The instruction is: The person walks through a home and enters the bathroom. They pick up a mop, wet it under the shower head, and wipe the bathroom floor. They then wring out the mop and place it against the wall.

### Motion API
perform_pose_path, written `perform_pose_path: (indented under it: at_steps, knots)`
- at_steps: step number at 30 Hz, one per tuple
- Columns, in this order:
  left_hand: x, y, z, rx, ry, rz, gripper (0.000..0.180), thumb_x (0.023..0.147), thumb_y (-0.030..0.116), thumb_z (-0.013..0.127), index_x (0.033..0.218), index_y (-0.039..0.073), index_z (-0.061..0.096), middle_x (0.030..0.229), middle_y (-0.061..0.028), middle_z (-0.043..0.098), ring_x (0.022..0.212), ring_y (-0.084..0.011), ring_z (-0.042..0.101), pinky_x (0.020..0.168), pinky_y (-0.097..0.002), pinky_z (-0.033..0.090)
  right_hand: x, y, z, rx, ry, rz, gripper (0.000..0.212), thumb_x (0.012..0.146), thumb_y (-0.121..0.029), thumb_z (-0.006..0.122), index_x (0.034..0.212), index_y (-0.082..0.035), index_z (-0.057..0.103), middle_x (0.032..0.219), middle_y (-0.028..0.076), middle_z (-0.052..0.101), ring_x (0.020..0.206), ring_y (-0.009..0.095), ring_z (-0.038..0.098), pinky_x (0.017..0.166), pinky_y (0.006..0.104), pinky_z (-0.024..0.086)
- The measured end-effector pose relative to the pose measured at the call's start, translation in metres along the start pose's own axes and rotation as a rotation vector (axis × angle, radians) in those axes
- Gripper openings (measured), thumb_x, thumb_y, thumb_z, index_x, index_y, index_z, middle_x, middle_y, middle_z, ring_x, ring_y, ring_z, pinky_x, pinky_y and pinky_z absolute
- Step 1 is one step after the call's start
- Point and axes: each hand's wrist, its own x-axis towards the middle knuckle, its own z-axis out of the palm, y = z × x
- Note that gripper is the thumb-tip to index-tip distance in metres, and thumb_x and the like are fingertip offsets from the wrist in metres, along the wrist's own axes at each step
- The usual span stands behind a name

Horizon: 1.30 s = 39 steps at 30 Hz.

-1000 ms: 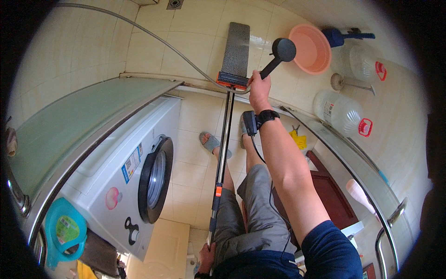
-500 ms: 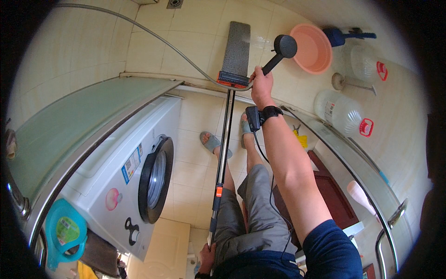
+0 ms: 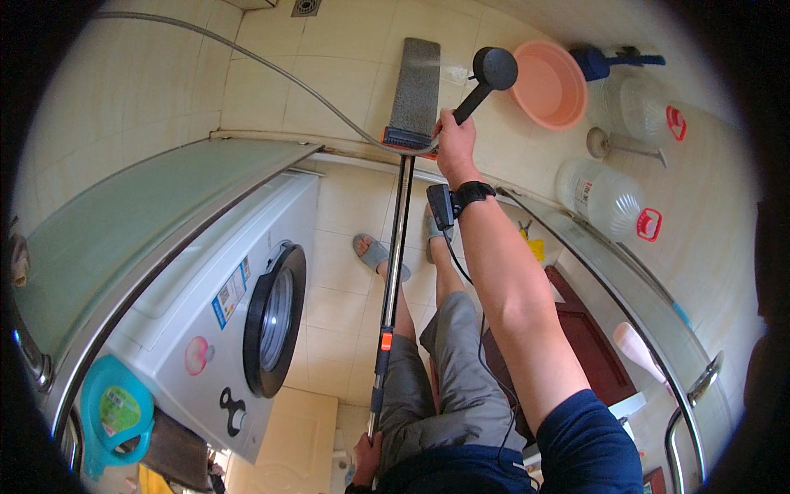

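The fingers (image 3: 445, 123) of the right hand (image 3: 457, 151) are wrapped around the handle of a black hand shower (image 3: 494, 69) and are clamped on it. The round head of this shower is in the air, above the floor tiles (image 3: 337, 33), and in the view it stands just beside an orange basin (image 3: 549, 85). A grey hose (image 3: 304, 86) comes from the upper left and reaches the right hand, passing across a mop near its black and orange holder (image 3: 405, 138).

The left hand (image 3: 367, 458) is near the lower edge, and its fingers are closed around the end of the pole (image 3: 400, 222) of the mop; only a part of these fingers can be seen. The pole goes away from the person, between the feet, to a flat grey pad (image 3: 416, 90), which lies on the tiles beyond the door sill (image 3: 362, 162).

On the right wrist there is a black strap (image 3: 473, 194) with a small black box (image 3: 442, 206). The person wears grey slippers (image 3: 376, 251). On the left side stands a white washing machine (image 3: 206, 329); on the right side lies a clear bottle (image 3: 605, 198) with a red handle.
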Motion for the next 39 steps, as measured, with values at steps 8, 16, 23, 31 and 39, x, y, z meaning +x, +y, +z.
perform_pose_path:
  at_steps: [8,16,23,31,39]
  knots:
    - [0.002,-0.004,0.003,0.079,0.0,-0.019,0.05,0.094,0.05,0.06,0.087,0.001,0.057,0.075,-0.0236,0.063,0.074,-0.0445,0.063,0.065,-0.0524,0.047,0.006,-0.007,0.006,-0.055,0.063,-0.052,0.018,0.094,-0.015,0.059,0.082,-0.005,0.049,0.064,0.004,0.052,0.055,0.016,0.051,0.051,0.0317,0.04]
    - [-0.001,0.003,0.0,0.021,-0.011,-0.04,0.051,0.093,0.053,0.06,0.087,0.002,0.059,0.074,-0.0227,0.063,0.074,-0.0437,0.064,0.065,-0.0517,0.048,0.016,-0.013,0.002,-0.002,0.03,-0.032,0.018,0.093,-0.015,0.059,0.081,-0.007,0.049,0.063,0.005,0.053,0.053,0.016,0.051,0.05,0.0321,0.041]
    - [0.004,-0.005,0.003,0.009,-0.01,-0.053,0.052,0.093,0.053,0.061,0.088,0.002,0.06,0.078,-0.0242,0.066,0.078,-0.0446,0.065,0.067,-0.0525,0.048,0.022,-0.017,0.005,-0.035,0.027,-0.031,0.017,0.093,-0.015,0.061,0.082,-0.007,0.05,0.064,0.005,0.054,0.053,0.016,0.052,0.049,0.0317,0.041]
    - [0.005,-0.006,0.003,0.044,-0.011,-0.058,0.052,0.092,0.054,0.061,0.089,0.002,0.061,0.08,-0.0235,0.067,0.081,-0.0452,0.066,0.07,-0.054,0.049,0.031,-0.018,0.003,-0.043,0.097,-0.064,0.016,0.093,-0.015,0.062,0.088,-0.005,0.05,0.066,0.006,0.054,0.055,0.017,0.053,0.051,0.0318,0.043]
    - [0.005,-0.015,0.01,0.02,0.002,-0.04,0.05,0.092,0.053,0.061,0.09,0.003,0.061,0.079,-0.023,0.067,0.081,-0.0453,0.066,0.071,-0.0542,0.049,0.039,-0.023,-0.008,0.006,0.135,-0.083,0.015,0.093,-0.014,0.061,0.089,-0.006,0.048,0.067,0.004,0.054,0.055,0.015,0.052,0.051,0.0307,0.042]
